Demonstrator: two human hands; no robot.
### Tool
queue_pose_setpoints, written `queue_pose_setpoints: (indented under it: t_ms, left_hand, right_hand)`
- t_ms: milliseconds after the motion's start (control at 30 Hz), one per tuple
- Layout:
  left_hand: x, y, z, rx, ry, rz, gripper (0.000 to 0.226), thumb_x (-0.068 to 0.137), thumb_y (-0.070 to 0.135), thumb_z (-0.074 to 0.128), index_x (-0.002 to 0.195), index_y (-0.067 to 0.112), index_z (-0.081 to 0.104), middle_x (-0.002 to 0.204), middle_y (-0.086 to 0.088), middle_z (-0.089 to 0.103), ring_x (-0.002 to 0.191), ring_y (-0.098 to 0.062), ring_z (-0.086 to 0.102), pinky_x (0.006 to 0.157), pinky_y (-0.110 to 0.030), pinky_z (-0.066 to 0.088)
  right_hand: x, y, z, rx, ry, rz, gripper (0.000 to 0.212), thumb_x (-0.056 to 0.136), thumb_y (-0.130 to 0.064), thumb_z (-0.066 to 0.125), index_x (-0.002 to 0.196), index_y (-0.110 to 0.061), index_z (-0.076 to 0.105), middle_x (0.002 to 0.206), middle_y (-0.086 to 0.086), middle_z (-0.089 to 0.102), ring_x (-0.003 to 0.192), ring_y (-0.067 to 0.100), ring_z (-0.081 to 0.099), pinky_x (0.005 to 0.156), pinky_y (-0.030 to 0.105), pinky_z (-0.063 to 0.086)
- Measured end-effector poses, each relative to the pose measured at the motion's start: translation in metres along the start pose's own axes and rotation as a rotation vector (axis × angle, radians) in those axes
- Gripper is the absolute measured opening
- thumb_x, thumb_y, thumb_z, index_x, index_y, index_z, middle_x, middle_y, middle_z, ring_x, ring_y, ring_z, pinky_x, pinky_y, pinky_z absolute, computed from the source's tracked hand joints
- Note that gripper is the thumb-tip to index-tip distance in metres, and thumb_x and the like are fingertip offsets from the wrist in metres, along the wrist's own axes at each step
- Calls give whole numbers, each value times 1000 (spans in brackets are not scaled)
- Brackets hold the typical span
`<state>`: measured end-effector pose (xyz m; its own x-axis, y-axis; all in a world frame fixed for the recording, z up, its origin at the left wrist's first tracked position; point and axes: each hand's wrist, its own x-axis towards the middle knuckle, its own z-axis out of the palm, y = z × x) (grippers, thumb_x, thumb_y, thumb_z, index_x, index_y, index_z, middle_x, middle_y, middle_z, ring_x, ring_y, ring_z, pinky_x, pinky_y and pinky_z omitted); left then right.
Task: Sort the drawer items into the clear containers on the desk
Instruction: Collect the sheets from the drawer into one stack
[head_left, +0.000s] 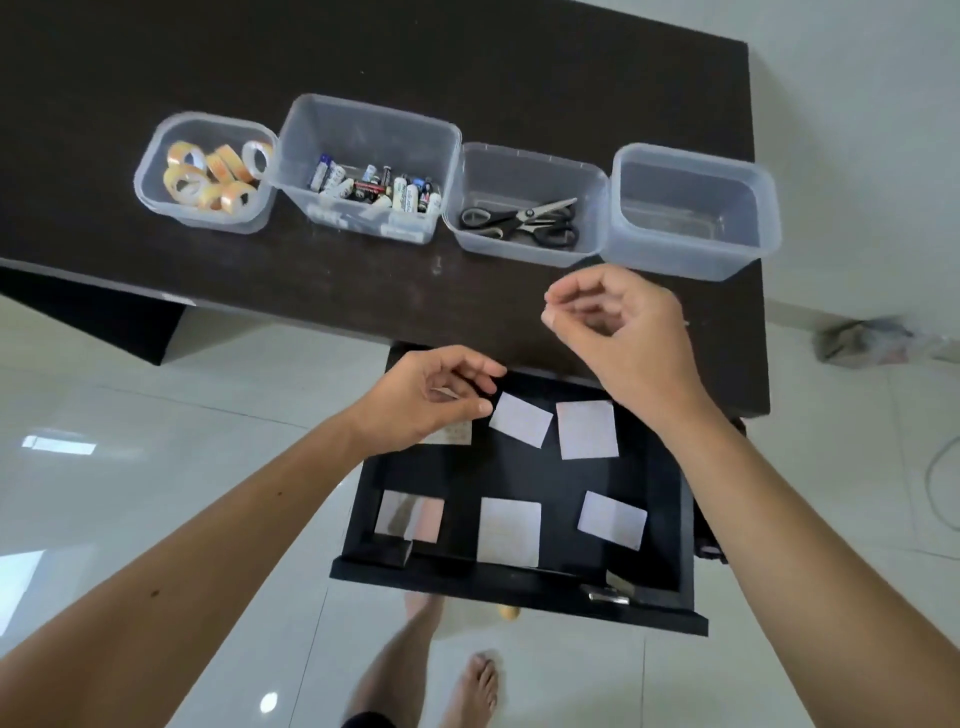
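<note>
The black drawer is pulled out below the dark desk. Several pale paper cards lie in it, among them one at the far middle and one near the front. My left hand is over the drawer's far left corner, thumb and fingers pinched on a pale card edge, with another card partly hidden beneath. My right hand hovers above the desk's front edge, fingers loosely curled and holding nothing. It is just in front of the empty clear container.
Three more clear containers stand in a row on the desk: tape rolls, batteries, scissors. A small black block and a metal clip sit at the drawer's front. White tiled floor, my bare feet, a rag and a cable lie below.
</note>
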<state>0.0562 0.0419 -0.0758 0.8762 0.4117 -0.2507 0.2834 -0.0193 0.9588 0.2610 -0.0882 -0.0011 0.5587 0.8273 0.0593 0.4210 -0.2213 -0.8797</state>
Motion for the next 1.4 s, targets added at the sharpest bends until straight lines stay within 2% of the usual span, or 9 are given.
queue_pose_setpoints:
  t_ms: [300,467,667,767,933,1033,1133,1300,1400]
  left_hand:
    - [-34,-53,35,188,14,-106,43,86,13,86,124,28,73,111,8,74,108,-10,71,99,-37,61]
    - [-31,-61,46,286,85,-83,53,82,18,89,130,30,69,116,20,63,110,-4,63,99,-22,56]
    - [-6,-75,64,274,38,-44,53,81,17,90,129,27,69,119,10,69,113,-9,65,96,-28,59]
    - [21,-74,80,290,34,6,53,81,17,90,129,27,69,119,9,68,111,-10,65,92,-28,60]
    - [63,-73,102,496,41,105,64,84,27,88,142,28,62,130,9,57,111,-5,55,82,-4,43]
    - [75,-77,106,580,14,109,65,85,34,86,145,31,60,132,6,59,117,-10,52,104,-23,48]
    - [82,-80,107,621,-3,87,61,87,39,84,144,31,61,130,5,61,118,-13,54,108,-38,48]
    - [90,-75,109,659,23,70,59,89,47,80,144,32,62,127,9,64,117,-13,54,106,-34,47]
    - [93,-73,111,686,40,63,55,89,48,79,141,34,65,132,8,64,127,-12,53,108,-32,45]
  right_hand:
    - [-112,88,17,-95,-322,229,26,85,-18,90,109,-23,79,102,-14,78,96,3,75,91,23,61]
    - [-136,126,34,-223,-523,294,43,79,-30,94,119,-28,77,114,-19,73,104,2,69,95,30,59]
    - [-141,149,44,-280,-538,298,59,75,-32,97,129,-26,75,111,-14,66,94,8,65,85,26,54]
    - [-139,155,45,-323,-566,272,54,77,-26,96,127,-29,76,111,-8,61,90,13,63,84,27,54]
    - [-139,163,40,-262,-551,253,45,80,-23,94,121,-34,77,109,-10,60,92,11,62,86,26,55]
    - [-140,167,35,-146,-573,334,43,82,-19,92,119,-32,75,107,-8,71,93,15,69,89,32,60]
    - [-140,170,33,-31,-594,411,42,84,-11,91,119,-25,73,101,-1,78,89,18,74,94,38,61]
    - [-136,176,35,20,-589,462,38,81,-8,92,112,-20,73,100,2,81,96,28,77,97,43,62]
    - [-135,178,35,29,-601,469,38,81,-8,92,112,-20,74,99,2,81,90,23,78,93,37,63]
